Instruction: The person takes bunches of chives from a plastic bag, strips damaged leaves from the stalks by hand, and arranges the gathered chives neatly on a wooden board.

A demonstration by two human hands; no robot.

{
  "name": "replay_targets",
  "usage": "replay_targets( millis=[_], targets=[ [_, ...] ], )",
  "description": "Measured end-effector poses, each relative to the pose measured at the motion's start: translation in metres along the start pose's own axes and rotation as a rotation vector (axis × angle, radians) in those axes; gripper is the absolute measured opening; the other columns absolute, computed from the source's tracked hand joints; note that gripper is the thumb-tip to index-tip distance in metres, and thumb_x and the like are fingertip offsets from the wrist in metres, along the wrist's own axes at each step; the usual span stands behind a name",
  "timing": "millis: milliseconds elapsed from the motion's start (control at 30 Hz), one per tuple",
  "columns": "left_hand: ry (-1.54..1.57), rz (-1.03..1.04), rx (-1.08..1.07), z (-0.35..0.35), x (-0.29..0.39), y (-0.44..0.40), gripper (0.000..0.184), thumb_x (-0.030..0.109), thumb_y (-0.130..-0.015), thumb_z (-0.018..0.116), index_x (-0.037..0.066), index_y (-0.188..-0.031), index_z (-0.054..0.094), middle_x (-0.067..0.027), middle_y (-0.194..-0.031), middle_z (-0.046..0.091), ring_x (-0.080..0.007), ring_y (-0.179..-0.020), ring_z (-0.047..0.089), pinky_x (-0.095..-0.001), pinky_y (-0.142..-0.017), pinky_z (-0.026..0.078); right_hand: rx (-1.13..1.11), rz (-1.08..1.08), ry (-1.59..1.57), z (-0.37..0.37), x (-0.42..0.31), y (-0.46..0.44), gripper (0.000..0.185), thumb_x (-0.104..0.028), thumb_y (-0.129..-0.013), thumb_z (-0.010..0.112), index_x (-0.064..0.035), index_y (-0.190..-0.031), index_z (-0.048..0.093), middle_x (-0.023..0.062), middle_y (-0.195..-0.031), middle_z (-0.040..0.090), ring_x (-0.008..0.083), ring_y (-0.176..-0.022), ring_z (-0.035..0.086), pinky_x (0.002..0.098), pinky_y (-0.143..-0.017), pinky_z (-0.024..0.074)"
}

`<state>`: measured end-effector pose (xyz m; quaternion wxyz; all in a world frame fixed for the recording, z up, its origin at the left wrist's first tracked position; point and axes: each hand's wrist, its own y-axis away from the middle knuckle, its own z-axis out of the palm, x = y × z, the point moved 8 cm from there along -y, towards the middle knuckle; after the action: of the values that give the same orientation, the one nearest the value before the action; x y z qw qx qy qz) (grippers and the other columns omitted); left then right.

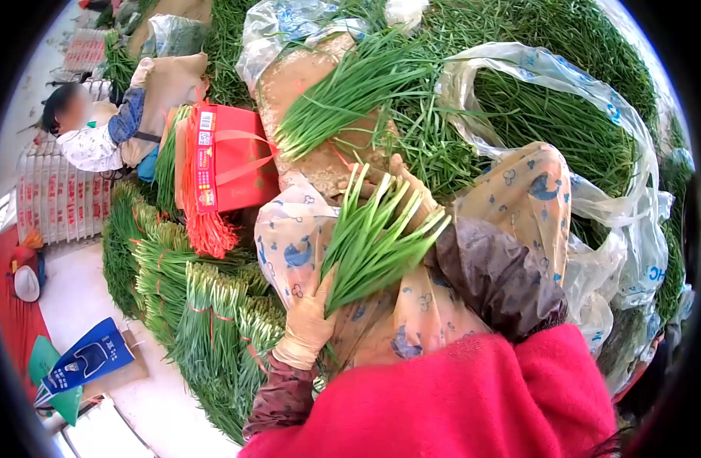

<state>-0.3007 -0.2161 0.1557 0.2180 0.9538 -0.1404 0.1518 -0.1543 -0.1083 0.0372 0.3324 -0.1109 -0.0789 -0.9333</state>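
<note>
Right of the red bag [240,179] and a bit lower, the green bunch [377,244] slants longways, pale ends up and away from the bag, left hand [305,330] pinching its leafy end, right hand's [418,197] grip I can't tell.

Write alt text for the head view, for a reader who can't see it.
Gloved left hand and right hand hold a bunch of green stalks above a patterned lap covering. Tied bundles and a red bag are at left, a clear plastic bag of greens at right. Another person is at upper left.
</note>
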Motion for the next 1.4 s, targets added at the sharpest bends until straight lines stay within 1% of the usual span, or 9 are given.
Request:
replay_targets(
  millis=[167,267,433,633,867,1033,1167,1300,1400],
  targets=[
    [0.059,-0.073,-0.151,-0.016,0.024,0.005,0.089,0.014,-0.066,0.078,0.022,-0.144,0.037,-0.0217,-0.151,0.023,-0.0405,-0.128,0.042,-0.0448,-0.106,0.037,-0.084,0.046,-0.012,0.033,0.003,0.010,0.077,-0.061,-0.093,0.038,0.0004,-0.139,0.038,0.0166,-0.112,0.060,0.0311,-0.091,0.062,0.0443,-0.079,0.0532],
    [0.132,0.236,-0.311,-0.055,0.043,0.006,0.094,0.011,-0.055,0.085,0.014,-0.140,0.044,-0.0259,-0.146,0.031,-0.0414,-0.129,0.041,-0.0417,-0.106,0.038,-0.005,0.030,0.049,0.055,0.004,0.018,0.076,-0.059,-0.092,0.042,0.0007,-0.138,0.039,0.0165,-0.109,0.061,0.0319,-0.091,0.063,0.0441,-0.078,0.0535],
    [1.136,0.143,-0.182,-0.108,0.003,-0.019,0.106,0.034,-0.062,0.087,0.008,-0.147,0.030,-0.0165,-0.133,0.053,-0.0298,-0.127,0.046,-0.0424,-0.104,0.038,-0.079,0.077,0.087,0.076,0.009,0.021,0.072,-0.057,-0.092,0.045,0.0021,-0.134,0.044,0.0132,-0.098,0.065,0.0319,-0.093,0.064,0.0441,-0.081,0.0536],
    [1.139,0.119,-0.427,0.000,0.031,-0.081,0.130,0.031,-0.050,0.094,0.008,-0.151,0.016,-0.0123,-0.145,0.037,-0.0239,-0.135,0.031,-0.0376,-0.110,0.026,-0.186,0.112,0.202,0.091,0.012,0.025,0.072,-0.055,-0.093,0.046,0.0036,-0.135,0.043,0.0110,-0.102,0.063,0.0259,-0.096,0.062,0.0384,-0.085,0.0515],
    [1.374,-0.183,-0.636,0.052,0.041,-0.051,0.071,0.004,-0.068,0.084,-0.002,-0.130,0.050,-0.0073,-0.115,0.063,-0.0145,-0.102,0.059,-0.0288,-0.089,0.048,0.523,0.003,0.955,0.036,-0.068,0.071,0.073,-0.066,-0.093,0.033,-0.0050,-0.130,0.051,0.0156,-0.118,0.059,0.0279,-0.112,0.055,0.0485,-0.096,0.0418],
    [1.467,-0.164,-0.461,0.041,0.038,-0.044,0.057,0.000,-0.067,0.083,-0.004,-0.119,0.059,-0.0086,-0.109,0.066,-0.0150,-0.097,0.062,-0.0290,-0.087,0.050,0.432,0.037,1.371,0.080,-0.082,0.117,0.056,-0.037,-0.087,0.065,-0.0064,-0.131,0.050,0.0057,-0.106,0.061,0.0136,-0.093,0.058,0.0308,-0.078,0.0487],
    [1.465,-0.257,-0.508,0.050,0.043,-0.037,0.059,-0.001,-0.067,0.082,-0.005,-0.120,0.058,-0.0098,-0.109,0.066,-0.0165,-0.098,0.062,-0.0296,-0.088,0.050,0.526,0.168,1.673,0.097,-0.043,0.112,0.050,0.000,-0.082,0.064,-0.0075,-0.130,0.054,0.0010,-0.087,0.062,0.0061,-0.081,0.056,0.0235,-0.072,0.0490],
    [1.493,-0.258,-0.428,0.047,0.046,-0.034,0.062,-0.001,-0.066,0.082,-0.005,-0.122,0.055,-0.0108,-0.109,0.066,-0.0181,-0.096,0.064,-0.0303,-0.086,0.051,0.890,-0.465,1.470,0.084,-0.108,0.126,0.030,-0.005,-0.085,0.064,-0.0070,-0.115,0.062,-0.0011,-0.086,0.061,0.0080,-0.073,0.054,0.0234,-0.067,0.0479],
    [1.514,-0.236,-0.382,0.042,0.047,-0.036,0.065,0.001,-0.065,0.083,-0.005,-0.123,0.054,-0.0102,-0.108,0.066,-0.0184,-0.093,0.065,-0.0306,-0.084,0.052,0.744,-0.308,1.226,0.082,-0.105,0.129,0.042,-0.005,-0.084,0.066,-0.0041,-0.125,0.056,0.0001,-0.095,0.061,0.0085,-0.080,0.055,0.0243,-0.072,0.0484]
  ],
)
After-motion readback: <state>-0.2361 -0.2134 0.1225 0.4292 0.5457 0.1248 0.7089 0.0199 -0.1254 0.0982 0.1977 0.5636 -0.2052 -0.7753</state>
